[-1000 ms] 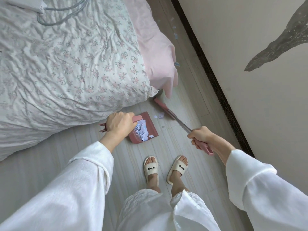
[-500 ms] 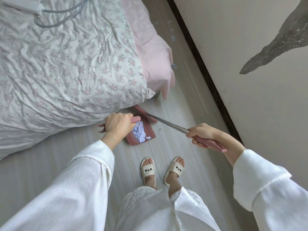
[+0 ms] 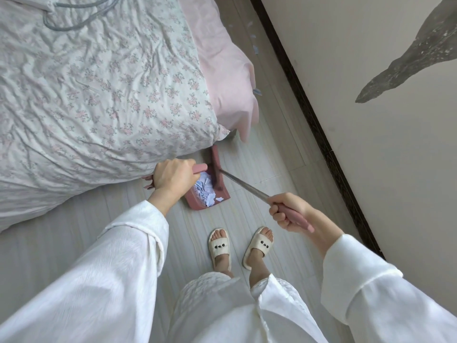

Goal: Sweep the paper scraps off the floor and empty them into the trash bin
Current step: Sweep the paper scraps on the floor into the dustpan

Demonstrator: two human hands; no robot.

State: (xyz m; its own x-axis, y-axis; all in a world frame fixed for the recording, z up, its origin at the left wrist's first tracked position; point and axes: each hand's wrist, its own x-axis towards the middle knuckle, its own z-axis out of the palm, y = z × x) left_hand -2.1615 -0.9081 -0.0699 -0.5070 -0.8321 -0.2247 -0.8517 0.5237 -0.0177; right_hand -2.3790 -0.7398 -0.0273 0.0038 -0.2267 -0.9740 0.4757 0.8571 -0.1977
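A pink dustpan (image 3: pixel 223 194) sits on the pale floor by the bed's corner, with white and blue paper scraps (image 3: pixel 205 193) piled inside. My left hand (image 3: pixel 173 175) grips its pink handle. My right hand (image 3: pixel 288 211) is closed on the pink grip of a broom (image 3: pixel 243 184) with a metal shaft. The broom's dark bristle head (image 3: pixel 214 167) rests over the pan's mouth, against the scraps. A few more paper scraps (image 3: pixel 256 49) lie far up the floor strip between bed and wall. No trash bin is in view.
A bed with a floral cover (image 3: pixel 99 95) and pink sheet (image 3: pixel 230 78) fills the left. A wall with a dark baseboard (image 3: pixel 319 134) runs along the right, leaving a narrow floor strip. My feet in cream slippers (image 3: pixel 218 246) stand just behind the pan.
The broom head swept from the floor right of the pan leftward into the pan's mouth. The loose scrap beside the pan is gone from the floor. My right hand moved down and left.
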